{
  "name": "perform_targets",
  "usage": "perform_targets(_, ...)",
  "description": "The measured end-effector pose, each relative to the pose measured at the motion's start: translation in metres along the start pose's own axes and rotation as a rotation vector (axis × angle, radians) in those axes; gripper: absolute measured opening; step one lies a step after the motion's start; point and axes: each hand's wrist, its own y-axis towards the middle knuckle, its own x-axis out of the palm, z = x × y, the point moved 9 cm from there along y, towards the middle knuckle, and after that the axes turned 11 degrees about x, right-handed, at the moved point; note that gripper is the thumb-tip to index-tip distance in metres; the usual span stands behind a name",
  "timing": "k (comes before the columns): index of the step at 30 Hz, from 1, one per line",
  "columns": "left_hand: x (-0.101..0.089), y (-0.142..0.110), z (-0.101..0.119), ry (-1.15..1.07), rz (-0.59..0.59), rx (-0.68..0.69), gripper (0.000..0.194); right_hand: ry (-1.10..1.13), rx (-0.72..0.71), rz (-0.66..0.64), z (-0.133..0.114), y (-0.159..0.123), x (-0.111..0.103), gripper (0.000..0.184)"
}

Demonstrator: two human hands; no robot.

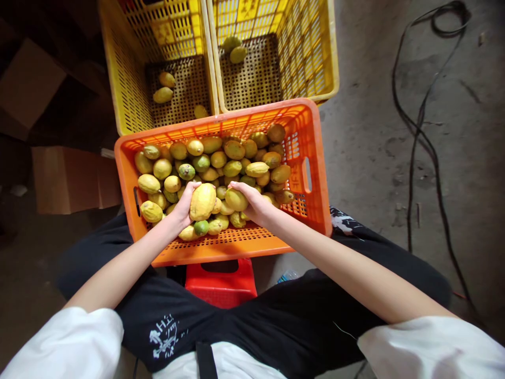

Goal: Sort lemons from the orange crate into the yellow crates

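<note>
My left hand [184, 207] is closed round a large, bumpy yellow lemon [203, 201], held just above the pile. A smaller yellow-green lemon [235, 199] is in my right hand [255, 203], with the thumb along its upper side. Both hands are over the orange crate [221, 251], close together with a small gap between the two fruits. Many lemons fill the bottom of this crate, mostly yellow. Some are greener, such as a small green one [201, 228] near the front wall. My palms and most of my fingers are hidden under the fruit.
Behind the orange crate stand a left yellow crate [125, 79] and a right yellow crate [305, 58], each with a few lemons inside. A red stool [221, 289] is below the orange crate. Cardboard boxes [69, 179] lie left; a black cable [420, 126] runs over the floor right.
</note>
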Motion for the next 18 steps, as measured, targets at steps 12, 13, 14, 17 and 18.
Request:
perform_targets(12, 0.002, -0.003, 0.001, -0.009, -0.01, -0.016, 0.052, 0.032, 0.141, -0.059, 0.009, -0.003, 0.006, 0.022)
perform_targets(13, 0.002, -0.002, 0.0, -0.009, -0.007, -0.021, 0.051, 0.04, 0.153, -0.06, 0.01, -0.003, 0.006, 0.023)
perform_targets(14, 0.001, -0.002, -0.001, -0.011, -0.001, -0.024, 0.05, 0.048, 0.16, -0.056, 0.01, -0.002, 0.005, 0.023)
perform_targets(17, 0.0, -0.002, -0.003, -0.027, 0.006, -0.031, 0.043, 0.05, 0.145, -0.022, 0.011, 0.001, 0.0, 0.027)
perform_targets(18, 0.0, -0.003, -0.004, -0.03, 0.001, -0.038, 0.041, 0.044, 0.128, -0.015, 0.01, 0.002, -0.001, 0.027)
